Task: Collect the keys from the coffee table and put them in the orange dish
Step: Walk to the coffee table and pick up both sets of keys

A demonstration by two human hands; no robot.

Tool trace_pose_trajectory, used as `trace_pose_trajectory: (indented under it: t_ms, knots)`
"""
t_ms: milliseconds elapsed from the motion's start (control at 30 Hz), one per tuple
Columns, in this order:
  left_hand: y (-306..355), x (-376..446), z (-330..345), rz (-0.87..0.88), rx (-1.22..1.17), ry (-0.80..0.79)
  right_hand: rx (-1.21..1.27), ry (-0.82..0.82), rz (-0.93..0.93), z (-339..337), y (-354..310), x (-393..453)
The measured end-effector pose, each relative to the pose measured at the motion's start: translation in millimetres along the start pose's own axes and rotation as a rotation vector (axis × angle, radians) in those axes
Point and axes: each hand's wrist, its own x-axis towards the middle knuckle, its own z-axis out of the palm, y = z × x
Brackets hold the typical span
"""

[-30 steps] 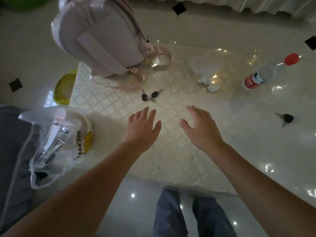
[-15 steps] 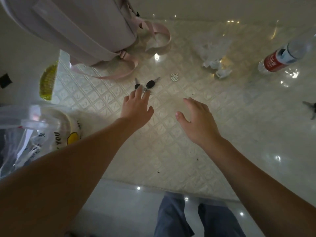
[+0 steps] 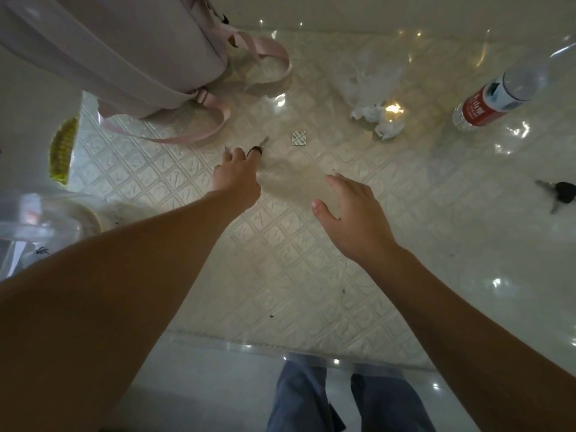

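A pair of black-headed keys lies on the patterned coffee table, just in front of the backpack strap. My left hand is stretched out over them, its fingers curled down around the key heads; one silver blade pokes out past the fingertips. My right hand hovers over the table's middle with fingers apart, holding nothing. A second set of black keys lies at the far right edge. The dish, looking yellowish here, shows at the table's left edge, partly cut off.
A pale pink backpack with looped straps stands at the back left. Crumpled white plastic, a small square tile and a lying bottle with a red label are further back. A clear plastic bag sits left.
My left hand has reached forward to the keys and its fingers have curled around them. The right hand has stayed open over the table. The view has shifted closer.
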Motion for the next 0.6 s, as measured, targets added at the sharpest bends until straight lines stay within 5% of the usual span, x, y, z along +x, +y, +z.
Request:
trace_pose_trajectory:
  t_ms: [600]
  knots:
    - [51.3, -87.7, 50.1, 0.148, -0.133, 0.132, 0.0, -0.005, 0.015, -9.7, 42.8, -48.8]
